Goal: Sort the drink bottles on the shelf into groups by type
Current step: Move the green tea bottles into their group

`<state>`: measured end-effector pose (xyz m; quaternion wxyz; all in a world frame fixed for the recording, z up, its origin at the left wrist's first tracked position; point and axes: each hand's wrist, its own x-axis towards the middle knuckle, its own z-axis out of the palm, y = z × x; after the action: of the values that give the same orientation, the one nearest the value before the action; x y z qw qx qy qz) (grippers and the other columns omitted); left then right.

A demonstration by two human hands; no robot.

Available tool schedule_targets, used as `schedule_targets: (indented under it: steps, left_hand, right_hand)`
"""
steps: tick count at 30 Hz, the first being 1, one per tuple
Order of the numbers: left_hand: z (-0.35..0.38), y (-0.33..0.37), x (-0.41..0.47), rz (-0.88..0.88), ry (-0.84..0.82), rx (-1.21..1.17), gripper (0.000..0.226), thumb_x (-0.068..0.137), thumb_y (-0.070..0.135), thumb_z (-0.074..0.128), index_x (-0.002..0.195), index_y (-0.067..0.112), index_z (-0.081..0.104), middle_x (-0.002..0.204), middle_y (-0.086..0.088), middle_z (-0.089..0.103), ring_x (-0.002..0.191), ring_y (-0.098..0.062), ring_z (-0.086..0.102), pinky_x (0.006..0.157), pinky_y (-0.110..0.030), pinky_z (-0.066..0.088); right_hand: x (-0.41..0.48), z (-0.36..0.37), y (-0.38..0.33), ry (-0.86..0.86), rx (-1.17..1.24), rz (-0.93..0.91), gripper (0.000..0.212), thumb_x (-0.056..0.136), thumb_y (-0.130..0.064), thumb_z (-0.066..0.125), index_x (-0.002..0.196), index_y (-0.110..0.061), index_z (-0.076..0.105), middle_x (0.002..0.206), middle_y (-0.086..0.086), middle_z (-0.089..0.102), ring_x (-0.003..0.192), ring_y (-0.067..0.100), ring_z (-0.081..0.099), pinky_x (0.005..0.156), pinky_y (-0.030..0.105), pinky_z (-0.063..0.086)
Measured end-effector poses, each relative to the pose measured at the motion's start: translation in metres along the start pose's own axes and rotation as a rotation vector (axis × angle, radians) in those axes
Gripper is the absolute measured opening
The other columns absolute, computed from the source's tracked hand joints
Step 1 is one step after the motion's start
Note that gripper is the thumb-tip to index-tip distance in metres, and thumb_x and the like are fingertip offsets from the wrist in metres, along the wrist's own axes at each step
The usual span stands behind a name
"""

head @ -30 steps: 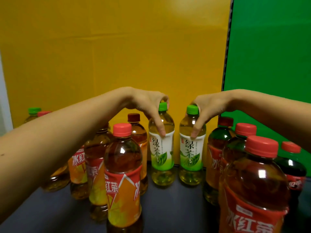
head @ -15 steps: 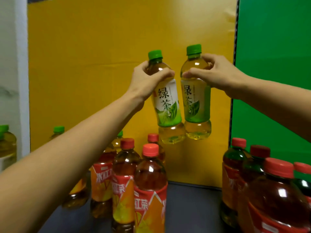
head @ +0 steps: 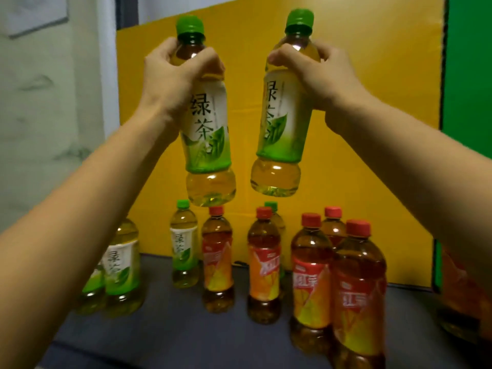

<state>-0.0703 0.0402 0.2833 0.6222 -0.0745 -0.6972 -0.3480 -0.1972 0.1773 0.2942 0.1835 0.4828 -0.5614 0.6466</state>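
Our left hand (head: 173, 75) in a closed grip on one green tea bottle (head: 205, 123), our right hand (head: 316, 75) clenched round a second green tea bottle (head: 282, 113), both held high and apart, above iced black tea bottles (head: 311, 272) and more green tea (head: 183, 246) standing on the dark shelf (head: 165, 328)

From my feed, a yellow backdrop board (head: 372, 129) stands upright across the back, a faint horizontal crease running through it. A green panel (head: 468, 62) stands at its right edge — a thin dark strip (head: 444, 62) marks the join. To the left I see a pale wall (head: 48, 129), and high in that corner a framed sheet (head: 34, 14) hangs — cut off by the frame.
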Motion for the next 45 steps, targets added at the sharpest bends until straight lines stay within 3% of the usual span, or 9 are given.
schedule_targets:
  steps: [9,12,16,21,25,29,33,38,45]
  left_hand:
    - [-0.093,-0.055,-0.057,-0.184,-0.039,0.176,0.044,0.060,0.028,0.074,0.099,0.012,0.061,0.093,-0.003,0.064,0.085,-0.013,0.060,0.075,-0.028,0.049]
    - [-0.098,-0.078,-0.084,-0.223,-0.027,0.231,0.037,0.068,0.017,0.076,0.101,0.014,0.059,0.095,-0.002,0.063,0.087,-0.011,0.058,0.078,-0.027,0.047]
    - [-0.098,-0.109,-0.116,-0.267,-0.008,0.306,0.033,0.071,0.012,0.075,0.093,0.027,0.055,0.093,0.005,0.060,0.086,-0.002,0.054,0.071,-0.015,0.039]
    - [-0.105,-0.137,-0.146,-0.287,0.011,0.412,0.037,0.067,0.016,0.080,0.088,0.030,0.054,0.087,0.011,0.058,0.083,0.001,0.051,0.069,-0.016,0.038]
    - [-0.110,-0.154,-0.162,-0.325,0.031,0.398,0.040,0.055,0.044,0.072,0.089,0.032,0.057,0.090,0.011,0.063,0.088,-0.004,0.058,0.076,-0.024,0.046]
    - [-0.108,-0.168,-0.166,-0.320,0.073,0.366,0.026,0.071,0.041,0.075,0.089,0.031,0.059,0.088,0.013,0.064,0.084,0.004,0.059,0.075,-0.021,0.045]
    - [-0.105,-0.178,-0.169,-0.267,0.129,0.412,0.044,0.078,0.042,0.059,0.112,0.015,0.055,0.103,0.004,0.061,0.094,-0.008,0.056,0.083,-0.020,0.042]
    - [-0.105,-0.187,-0.174,-0.199,0.159,0.477,0.053,0.085,0.020,0.063,0.129,0.003,0.040,0.119,-0.007,0.049,0.107,-0.012,0.045,0.083,-0.002,0.033]
    - [-0.103,-0.187,-0.180,-0.080,0.176,0.674,0.061,0.091,0.043,0.038,0.136,0.001,0.037,0.138,-0.019,0.042,0.130,-0.025,0.031,0.107,-0.031,0.025]
  right_hand:
    - [-0.070,0.106,0.045,-0.010,-0.017,0.132,0.085,0.040,-0.069,0.065,0.113,-0.026,0.060,0.115,0.001,0.060,0.105,0.020,0.056,0.089,0.045,0.050]
    - [-0.098,0.129,0.070,-0.066,-0.048,0.195,0.083,0.045,-0.067,0.070,0.115,-0.025,0.057,0.114,0.001,0.057,0.107,0.021,0.054,0.091,0.044,0.049]
    - [-0.130,0.156,0.103,-0.128,-0.106,0.235,0.061,0.061,-0.046,0.079,0.114,-0.026,0.056,0.103,-0.001,0.050,0.102,0.016,0.050,0.088,0.030,0.043]
    - [-0.162,0.179,0.122,-0.191,-0.111,0.257,0.066,0.063,-0.047,0.078,0.120,-0.025,0.053,0.105,-0.004,0.049,0.104,0.011,0.048,0.086,0.024,0.040]
    - [-0.172,0.188,0.126,-0.199,-0.101,0.264,0.066,0.068,-0.048,0.074,0.126,-0.028,0.049,0.111,-0.006,0.046,0.105,0.006,0.042,0.071,0.008,0.031]
    - [-0.185,0.208,0.130,-0.150,-0.051,0.266,0.066,0.075,-0.049,0.067,0.131,-0.027,0.039,0.119,-0.008,0.040,0.108,0.003,0.041,0.078,0.007,0.034]
    - [-0.196,0.225,0.128,-0.125,-0.029,0.257,0.069,0.084,-0.049,0.055,0.140,-0.025,0.022,0.134,-0.009,0.032,0.116,-0.003,0.031,0.094,0.014,0.030]
    - [-0.199,0.237,0.131,-0.085,-0.080,0.252,0.070,0.088,-0.047,0.050,0.144,-0.025,0.013,0.143,-0.006,0.028,0.120,-0.004,0.025,0.095,0.013,0.025]
    - [-0.196,0.213,0.124,-0.269,-0.175,0.241,0.070,0.094,-0.042,0.042,0.148,-0.019,0.004,0.155,-0.003,0.014,0.141,0.010,0.015,0.106,0.018,0.016]
